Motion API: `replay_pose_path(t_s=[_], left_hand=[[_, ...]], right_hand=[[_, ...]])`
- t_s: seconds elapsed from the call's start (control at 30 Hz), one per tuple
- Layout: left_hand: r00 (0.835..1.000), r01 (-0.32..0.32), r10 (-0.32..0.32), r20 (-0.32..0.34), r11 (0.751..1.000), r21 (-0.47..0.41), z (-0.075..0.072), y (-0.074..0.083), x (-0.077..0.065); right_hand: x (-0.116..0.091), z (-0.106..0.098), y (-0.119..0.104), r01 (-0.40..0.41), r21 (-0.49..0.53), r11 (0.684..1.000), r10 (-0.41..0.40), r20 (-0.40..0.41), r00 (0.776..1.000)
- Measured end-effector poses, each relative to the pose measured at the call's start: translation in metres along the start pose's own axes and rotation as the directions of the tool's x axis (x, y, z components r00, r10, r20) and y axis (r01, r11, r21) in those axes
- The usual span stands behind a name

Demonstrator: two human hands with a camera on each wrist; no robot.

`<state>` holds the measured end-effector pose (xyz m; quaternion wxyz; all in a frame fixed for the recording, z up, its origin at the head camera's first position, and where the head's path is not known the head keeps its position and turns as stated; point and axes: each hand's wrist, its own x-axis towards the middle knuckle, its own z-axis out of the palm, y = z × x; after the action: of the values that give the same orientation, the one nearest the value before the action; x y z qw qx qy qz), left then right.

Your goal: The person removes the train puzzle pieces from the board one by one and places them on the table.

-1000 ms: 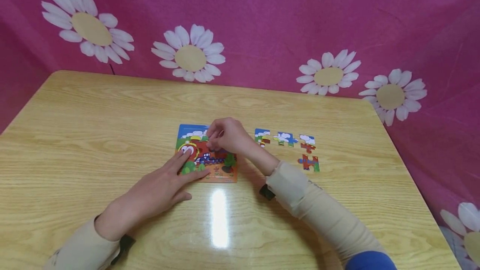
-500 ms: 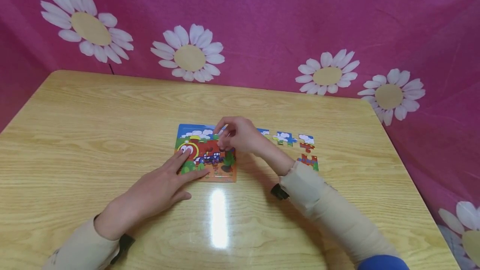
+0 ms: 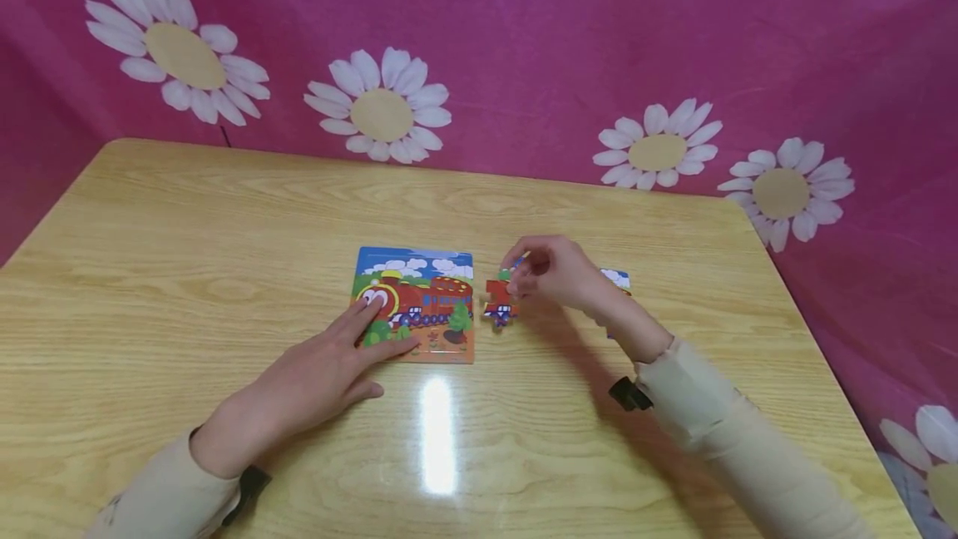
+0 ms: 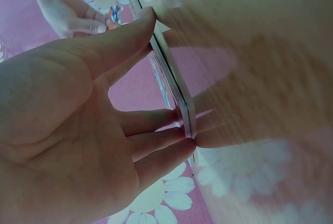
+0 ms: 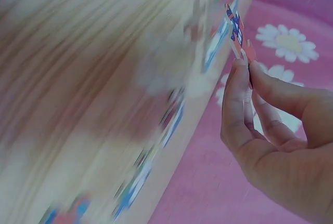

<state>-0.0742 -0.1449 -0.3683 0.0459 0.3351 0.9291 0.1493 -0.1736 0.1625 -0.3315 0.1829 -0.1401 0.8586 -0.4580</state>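
A train jigsaw puzzle in a flat board (image 3: 441,331) lies near the middle of the table. My left hand (image 3: 318,377) rests on its lower left part with fingers spread and fairly straight. In the left wrist view, the fingertips touch the board's thin edge (image 4: 174,81). Between thumb and fingertips, my right hand (image 3: 561,273) pinches a red puzzle piece (image 3: 500,298) with blue wheels, just right of the board. The right wrist view shows this same puzzle piece (image 5: 238,31) held by one end, apart from the board.
Another loose puzzle piece (image 3: 617,278) lies on the wooden table (image 3: 224,273) at the right, partly hidden by the right hand and arm. Several more pieces (image 5: 136,187) appear blurred in the right wrist view. A pink flowered cloth (image 3: 509,48) hangs behind the table.
My right hand has lifted away from the puzzle board and moved right, bringing the red puzzle piece with it. The left hand has stayed in place.
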Motion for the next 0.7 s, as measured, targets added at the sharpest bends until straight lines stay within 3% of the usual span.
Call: replay_pose_path(t_s=[0.33, 0.7], left_hand=[[1.0, -0.008, 0.008, -0.013, 1.0, 0.007, -0.001, 0.0, 0.0], [1.0, -0.006, 0.006, -0.01, 1.0, 0.004, 0.0, 0.001, 0.0]], right_hand=[[-0.03, -0.038, 0.034, -0.075, -0.051, 0.996, 0.072, -0.061, 0.996], [-0.037, -0.048, 0.05, -0.088, -0.163, 0.983, 0.074, -0.092, 0.993]])
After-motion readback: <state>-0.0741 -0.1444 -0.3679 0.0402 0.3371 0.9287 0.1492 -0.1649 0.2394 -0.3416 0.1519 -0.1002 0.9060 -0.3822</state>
